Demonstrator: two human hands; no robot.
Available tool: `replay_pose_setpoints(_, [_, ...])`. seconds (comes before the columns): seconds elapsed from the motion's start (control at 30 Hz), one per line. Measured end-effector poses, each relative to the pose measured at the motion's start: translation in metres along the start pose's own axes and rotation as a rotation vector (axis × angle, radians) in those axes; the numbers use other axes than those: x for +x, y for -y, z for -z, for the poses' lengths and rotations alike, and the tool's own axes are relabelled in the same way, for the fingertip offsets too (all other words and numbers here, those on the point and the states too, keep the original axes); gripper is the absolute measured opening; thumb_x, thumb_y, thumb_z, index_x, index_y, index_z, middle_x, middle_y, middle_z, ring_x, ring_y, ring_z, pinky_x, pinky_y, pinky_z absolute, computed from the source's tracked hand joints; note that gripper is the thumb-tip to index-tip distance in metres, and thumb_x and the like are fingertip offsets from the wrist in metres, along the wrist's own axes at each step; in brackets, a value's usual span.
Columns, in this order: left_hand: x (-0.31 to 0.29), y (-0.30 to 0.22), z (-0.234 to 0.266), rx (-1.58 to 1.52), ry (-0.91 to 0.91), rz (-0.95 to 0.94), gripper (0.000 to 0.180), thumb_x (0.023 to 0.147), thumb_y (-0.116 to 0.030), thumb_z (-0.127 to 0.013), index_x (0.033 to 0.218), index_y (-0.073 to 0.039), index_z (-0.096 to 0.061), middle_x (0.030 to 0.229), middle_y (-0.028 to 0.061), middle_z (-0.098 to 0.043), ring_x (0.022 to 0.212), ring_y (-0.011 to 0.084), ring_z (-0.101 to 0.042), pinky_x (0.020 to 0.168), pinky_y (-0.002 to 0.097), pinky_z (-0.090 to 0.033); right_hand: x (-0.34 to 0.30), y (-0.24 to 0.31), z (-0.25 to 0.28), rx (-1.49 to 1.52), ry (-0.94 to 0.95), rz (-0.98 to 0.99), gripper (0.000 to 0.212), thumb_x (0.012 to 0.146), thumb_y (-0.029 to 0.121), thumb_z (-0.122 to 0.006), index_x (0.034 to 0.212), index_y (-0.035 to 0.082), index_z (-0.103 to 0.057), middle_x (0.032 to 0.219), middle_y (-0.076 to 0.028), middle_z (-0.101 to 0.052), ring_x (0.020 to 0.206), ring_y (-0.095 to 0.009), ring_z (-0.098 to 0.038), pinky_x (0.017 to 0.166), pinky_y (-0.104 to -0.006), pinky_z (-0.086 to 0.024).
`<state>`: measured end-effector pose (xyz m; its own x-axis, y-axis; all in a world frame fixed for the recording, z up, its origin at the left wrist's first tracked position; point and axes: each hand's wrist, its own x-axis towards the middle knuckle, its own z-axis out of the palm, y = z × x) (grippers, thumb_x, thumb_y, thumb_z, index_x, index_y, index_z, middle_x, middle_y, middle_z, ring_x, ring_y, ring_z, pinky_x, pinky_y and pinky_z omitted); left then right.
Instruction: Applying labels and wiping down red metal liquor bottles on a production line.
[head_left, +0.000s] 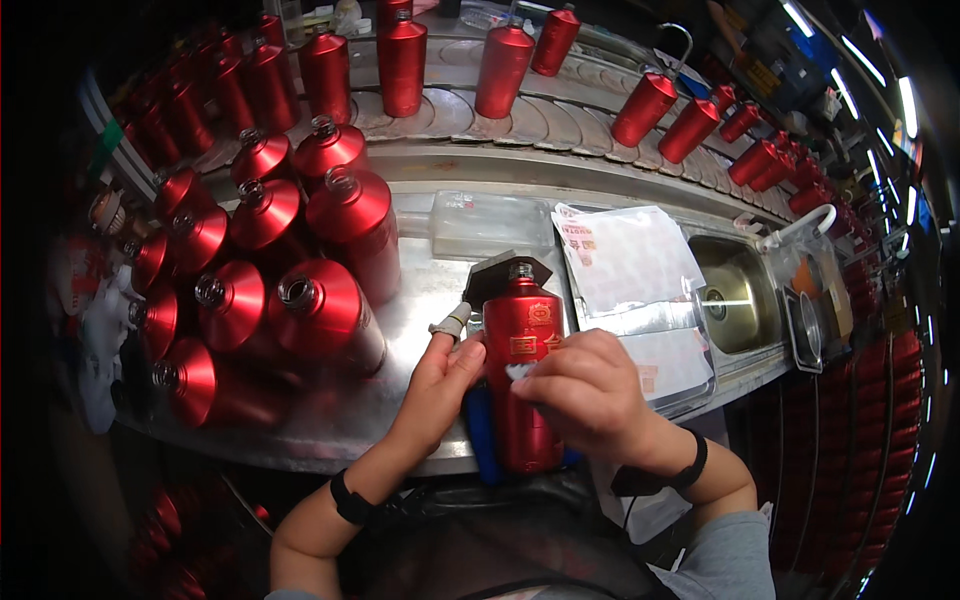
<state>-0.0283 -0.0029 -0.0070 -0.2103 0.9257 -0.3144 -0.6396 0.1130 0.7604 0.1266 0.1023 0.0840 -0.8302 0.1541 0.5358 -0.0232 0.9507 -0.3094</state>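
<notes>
A red metallic bottle (527,425) with gold markings lies in front of me, neck pointing away, on a blue support (483,440). A dark angular plate (490,275) shows behind its neck. My right hand (590,385) pinches a small white piece (519,371) against the bottle's front; whether it is cloth or paper I cannot tell. My left hand (440,378) rests along the bottle's left side, fingers stretched out and holding nothing. A pale cover (453,319) is wrapped around one of its fingertips.
Several red bottles (320,310) stand grouped at the left of the metal table (420,235). Beyond runs a slatted conveyor (450,115) carrying more bottles. A clear plastic box (490,225) lies at the back; printed sheets (630,262) and a sink (738,300) are at right.
</notes>
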Motion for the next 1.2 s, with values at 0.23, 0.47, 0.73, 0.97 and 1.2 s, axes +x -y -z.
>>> replay_pose_setpoints(0.23, [-0.003, 0.008, -0.023, 0.131, 0.087, -0.202, 0.051, 0.099, -0.015, -0.055, 0.141, 0.0, -0.032, 0.134, 0.0129, -0.051, 0.121, 0.0145, -0.051, 0.102, 0.0288, -0.041, -0.044, 0.021, -0.001, 0.358, -0.199, -0.457, 0.016, 0.077, 0.005, -0.073, 0.091, 0.005, -0.066, 0.082, -0.008, -0.063, 0.075, -0.022, -0.062, 0.067, -0.0325, -0.048])
replay_pose_setpoints(0.47, [0.0, 0.009, -0.028, 0.237, 0.055, -0.154, 0.062, 0.095, -0.01, -0.061, 0.145, -0.001, -0.027, 0.135, 0.0168, -0.051, 0.12, 0.0184, -0.054, 0.103, 0.0311, -0.043, -0.087, -0.028, -0.012, 0.765, -0.52, -1.102, 0.018, 0.086, 0.006, -0.069, 0.1, 0.0, -0.058, 0.084, -0.003, -0.063, 0.077, -0.005, -0.058, 0.066, -0.0205, -0.047])
replay_pose_setpoints(0.73, [-0.001, 0.005, -0.024, 0.238, 0.056, -0.103, 0.069, 0.095, -0.011, -0.06, 0.151, -0.003, -0.021, 0.135, 0.016, -0.052, 0.12, 0.0176, -0.054, 0.101, 0.0305, -0.044, -0.084, -0.044, -0.025, 0.685, -0.4, -1.135, 0.017, 0.087, 0.002, -0.068, 0.098, 0.001, -0.057, 0.087, -0.002, -0.063, 0.077, -0.004, -0.058, 0.066, -0.0191, -0.047])
replay_pose_setpoints(0.97, [0.0, 0.006, -0.015, 0.317, 0.044, -0.13, 0.067, 0.095, -0.015, -0.06, 0.15, -0.002, -0.023, 0.137, 0.017, -0.049, 0.122, 0.0215, -0.052, 0.1, 0.0315, -0.043, -0.063, -0.026, -0.026, 0.974, -0.56, -0.978, 0.018, 0.085, 0.006, -0.07, 0.096, 0.0, -0.058, 0.082, -0.003, -0.063, 0.073, -0.005, -0.057, 0.063, -0.0203, -0.047])
replay_pose_setpoints(1.2, [0.0, -0.018, -0.042, 1.306, 0.079, -0.752, 0.047, 0.089, -0.029, -0.064, 0.133, -0.013, -0.058, 0.153, 0.0303, -0.023, 0.139, 0.0464, -0.029, 0.112, 0.0476, -0.028, -0.103, -0.048, -0.031, 0.848, -0.564, -1.115, 0.02, 0.086, 0.004, -0.069, 0.101, 0.002, -0.057, 0.084, -0.002, -0.063, 0.075, -0.004, -0.059, 0.066, -0.0189, -0.047])
